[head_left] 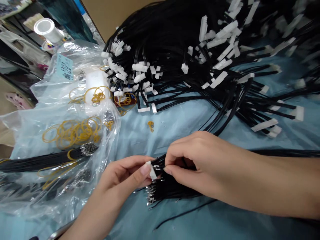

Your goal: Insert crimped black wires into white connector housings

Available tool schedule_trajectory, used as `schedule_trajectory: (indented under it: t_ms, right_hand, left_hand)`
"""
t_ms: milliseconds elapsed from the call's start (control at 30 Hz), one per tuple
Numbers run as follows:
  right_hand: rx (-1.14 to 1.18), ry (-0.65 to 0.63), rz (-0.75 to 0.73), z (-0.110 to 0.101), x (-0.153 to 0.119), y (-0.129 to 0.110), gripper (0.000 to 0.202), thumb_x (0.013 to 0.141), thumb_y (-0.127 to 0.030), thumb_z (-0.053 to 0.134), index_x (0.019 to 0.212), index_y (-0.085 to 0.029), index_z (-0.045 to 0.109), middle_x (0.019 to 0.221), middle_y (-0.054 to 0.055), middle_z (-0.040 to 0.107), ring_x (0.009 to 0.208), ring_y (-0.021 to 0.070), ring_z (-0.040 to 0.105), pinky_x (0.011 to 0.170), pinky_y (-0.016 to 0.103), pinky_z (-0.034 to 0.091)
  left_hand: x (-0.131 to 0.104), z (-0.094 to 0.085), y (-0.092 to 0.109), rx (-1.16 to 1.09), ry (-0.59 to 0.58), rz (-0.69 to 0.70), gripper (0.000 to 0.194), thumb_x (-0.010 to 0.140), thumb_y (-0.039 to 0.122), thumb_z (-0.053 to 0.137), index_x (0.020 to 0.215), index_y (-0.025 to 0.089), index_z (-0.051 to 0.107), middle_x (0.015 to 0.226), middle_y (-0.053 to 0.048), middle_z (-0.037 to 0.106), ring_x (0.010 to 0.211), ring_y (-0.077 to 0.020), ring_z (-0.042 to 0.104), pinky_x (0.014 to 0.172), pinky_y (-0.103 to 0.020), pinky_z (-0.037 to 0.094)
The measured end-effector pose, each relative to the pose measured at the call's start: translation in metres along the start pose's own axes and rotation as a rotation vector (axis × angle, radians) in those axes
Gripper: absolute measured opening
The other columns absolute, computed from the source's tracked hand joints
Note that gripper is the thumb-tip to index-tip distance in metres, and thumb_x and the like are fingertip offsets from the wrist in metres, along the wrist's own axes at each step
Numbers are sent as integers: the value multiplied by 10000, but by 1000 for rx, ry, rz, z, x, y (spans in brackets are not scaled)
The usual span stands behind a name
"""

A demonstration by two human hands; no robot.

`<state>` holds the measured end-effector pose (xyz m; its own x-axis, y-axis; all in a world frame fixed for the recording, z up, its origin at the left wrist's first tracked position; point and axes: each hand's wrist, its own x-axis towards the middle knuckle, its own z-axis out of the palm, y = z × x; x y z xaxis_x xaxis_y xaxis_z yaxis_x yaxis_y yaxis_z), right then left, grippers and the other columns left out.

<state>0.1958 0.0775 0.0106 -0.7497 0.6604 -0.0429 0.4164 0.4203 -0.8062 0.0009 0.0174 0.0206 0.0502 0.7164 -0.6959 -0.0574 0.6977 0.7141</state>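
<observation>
Between the thumb and fingers of my left hand (127, 175) is a small white plastic connector (152, 170). Black wires with metal terminals run into its right side. Just to the right, my right hand (190, 160) pinches a thin black wire (162, 169) close to its metal end; the wire tip is partly hidden by the fingers. Under both hands lies a bundle of loose black wires (172, 190), its silver crimped terminals (150, 194) pointing left. A single black wire (185, 214) lies apart, nearer to me.
A large heap of black cable harnesses (165, 40) with white connectors fills the back. At left, clear plastic bags (72, 56) lie with yellow rubber bands (75, 131) and a tied wire bundle (45, 160). A white spool (47, 29) stands behind, beside a cardboard box (110, 16).
</observation>
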Motion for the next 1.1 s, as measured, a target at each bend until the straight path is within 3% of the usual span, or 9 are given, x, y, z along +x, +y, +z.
schedule_trajectory:
  t_ms: [433, 667, 867, 1100]
  right_hand:
    - [105, 0, 40, -3, 2, -2, 131, 832, -154, 519, 709, -180, 553, 585, -99, 520, 504, 22, 420, 495, 182, 305]
    - [-189, -148, -92, -14, -8, -8, 175, 881, -152, 478, 726, -175, 556, 760, -16, 543, 627, 93, 467, 559, 229, 350]
    - [-190, 24, -146, -4, -11, -3, 172, 929, -175, 460, 808, -178, 582, 773, -21, 561, 673, 106, 507, 611, 251, 364]
    - [-143, 8, -134, -3, -5, -5, 190, 913, -160, 468, 744, -157, 554, 743, -21, 569, 656, 100, 497, 606, 246, 357]
  left_hand:
    - [0, 0, 2, -5, -32, 50, 184, 736, 334, 749, 919, 341, 766, 756, 47, 773, 714, -70, 657, 646, -87, 522]
    - [0, -2, 1, 22, 11, 63, 132, 734, 356, 744, 843, 291, 778, 760, 51, 763, 716, -73, 647, 656, -96, 519]
    - [1, -2, -1, 9, 24, 60, 164, 717, 364, 759, 856, 280, 776, 762, 44, 766, 699, -70, 640, 645, -102, 506]
    - [-1, -2, -1, -13, 36, 33, 168, 701, 362, 774, 849, 283, 778, 767, 40, 763, 707, -80, 643, 658, -122, 510]
